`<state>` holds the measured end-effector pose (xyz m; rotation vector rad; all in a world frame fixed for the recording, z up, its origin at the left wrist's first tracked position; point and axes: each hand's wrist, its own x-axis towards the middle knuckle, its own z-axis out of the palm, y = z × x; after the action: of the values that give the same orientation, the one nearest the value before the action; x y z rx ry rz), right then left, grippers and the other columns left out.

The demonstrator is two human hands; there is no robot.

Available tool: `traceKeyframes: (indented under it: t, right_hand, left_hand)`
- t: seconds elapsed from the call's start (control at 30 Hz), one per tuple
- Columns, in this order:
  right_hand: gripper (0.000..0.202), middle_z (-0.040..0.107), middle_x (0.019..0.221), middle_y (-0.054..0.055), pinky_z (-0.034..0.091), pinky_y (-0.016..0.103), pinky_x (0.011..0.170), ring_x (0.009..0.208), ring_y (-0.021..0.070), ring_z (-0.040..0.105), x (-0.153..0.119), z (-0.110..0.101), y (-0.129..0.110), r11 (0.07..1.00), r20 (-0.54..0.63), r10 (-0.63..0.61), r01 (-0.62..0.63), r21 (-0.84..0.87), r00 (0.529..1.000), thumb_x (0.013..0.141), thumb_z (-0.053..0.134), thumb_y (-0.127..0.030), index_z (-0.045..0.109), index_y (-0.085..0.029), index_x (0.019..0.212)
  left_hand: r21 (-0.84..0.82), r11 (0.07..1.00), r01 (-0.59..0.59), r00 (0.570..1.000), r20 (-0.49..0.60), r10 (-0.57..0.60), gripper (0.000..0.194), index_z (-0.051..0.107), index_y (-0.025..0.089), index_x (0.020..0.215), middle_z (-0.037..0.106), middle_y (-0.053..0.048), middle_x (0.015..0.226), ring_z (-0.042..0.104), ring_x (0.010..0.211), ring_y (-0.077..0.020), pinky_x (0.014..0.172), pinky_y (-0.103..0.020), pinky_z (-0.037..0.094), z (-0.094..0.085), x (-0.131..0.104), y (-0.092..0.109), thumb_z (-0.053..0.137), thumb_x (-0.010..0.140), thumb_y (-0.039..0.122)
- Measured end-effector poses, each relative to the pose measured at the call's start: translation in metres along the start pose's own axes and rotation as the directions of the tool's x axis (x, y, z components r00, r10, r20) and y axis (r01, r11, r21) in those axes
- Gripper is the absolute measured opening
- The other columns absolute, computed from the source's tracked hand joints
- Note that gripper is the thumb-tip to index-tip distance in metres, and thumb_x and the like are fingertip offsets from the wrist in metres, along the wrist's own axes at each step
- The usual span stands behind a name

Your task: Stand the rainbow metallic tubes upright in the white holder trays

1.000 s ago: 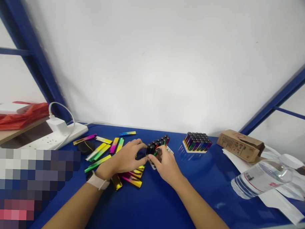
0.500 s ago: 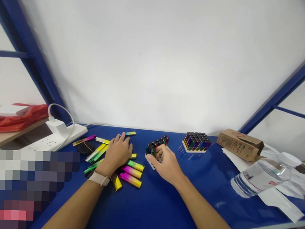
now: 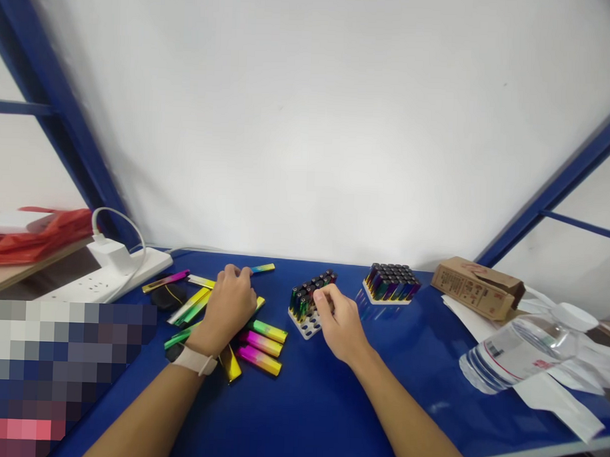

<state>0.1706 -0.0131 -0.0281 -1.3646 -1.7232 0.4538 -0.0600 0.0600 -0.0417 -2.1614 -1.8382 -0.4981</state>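
My right hand (image 3: 340,323) is closed in a pinch over the right side of a white rack (image 3: 309,330) with rows of holes. What its fingertips hold, if anything, is hidden. Dark iridescent tubes (image 3: 305,296) with black tips stand upright in the back and left of the rack; holes at its front show bare. To the left, my left hand (image 3: 232,309) lies palm down over a pile of slim shiny boxes (image 3: 261,343) in yellow, magenta and green. Its fingers curl under, and whatever they grip is out of sight.
A second rack (image 3: 390,300) packed with tubes stands behind to the right. Further right are a cardboard box (image 3: 476,288), papers and a water bottle (image 3: 521,353). A power strip (image 3: 133,269) and a black corded object (image 3: 167,296) lie left. The wall rises behind.
My left hand's fingers have drawn in from a more spread pose. My right hand has shifted slightly right, uncovering holes at the front of the rack.
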Motion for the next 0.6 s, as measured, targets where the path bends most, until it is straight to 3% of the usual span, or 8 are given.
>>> traceKeyframes:
  t: [0.3, 0.43, 0.6]
  right_hand:
    - [0.034, 0.059, 0.073, -0.001, 0.037, 0.028, 0.066, 0.072, 0.0173, 0.057, 0.000, 0.000, -0.001, 1.000, 0.016, -0.026, 0.026, -0.006, 1.000, 0.104, 0.037, -0.046, 0.051, -0.023, 0.083]
    - [0.034, 0.057, 0.070, -0.002, 0.036, 0.028, 0.066, 0.068, 0.0165, 0.054, 0.000, -0.001, -0.001, 0.999, 0.008, -0.039, 0.039, -0.005, 0.999, 0.104, 0.037, -0.045, 0.051, -0.023, 0.082]
    - [0.032, 0.054, 0.067, -0.002, 0.038, 0.028, 0.066, 0.065, 0.0162, 0.052, 0.000, -0.001, -0.001, 0.997, 0.002, -0.076, 0.076, -0.017, 0.997, 0.103, 0.039, -0.042, 0.052, -0.023, 0.082]
  left_hand:
    - [-0.063, 0.998, 0.022, 0.989, 0.147, -0.012, 0.032, 0.063, 0.010, 0.113, 0.062, -0.015, 0.096, 0.068, 0.086, -0.0289, 0.076, -0.038, 0.053, -0.006, -0.002, 0.003, 0.041, 0.092, 0.018]
    - [-0.125, 0.992, -0.002, 0.997, 0.078, 0.012, 0.040, 0.065, 0.006, 0.118, 0.063, -0.017, 0.095, 0.067, 0.091, -0.0296, 0.082, -0.040, 0.053, 0.000, 0.000, 0.001, 0.034, 0.095, 0.013]
    - [-0.390, 0.921, -0.004, 0.989, -0.140, -0.055, 0.036, 0.071, 0.010, 0.111, 0.067, -0.015, 0.096, 0.066, 0.092, -0.0267, 0.091, -0.040, 0.053, -0.011, 0.006, 0.004, 0.040, 0.094, 0.016]
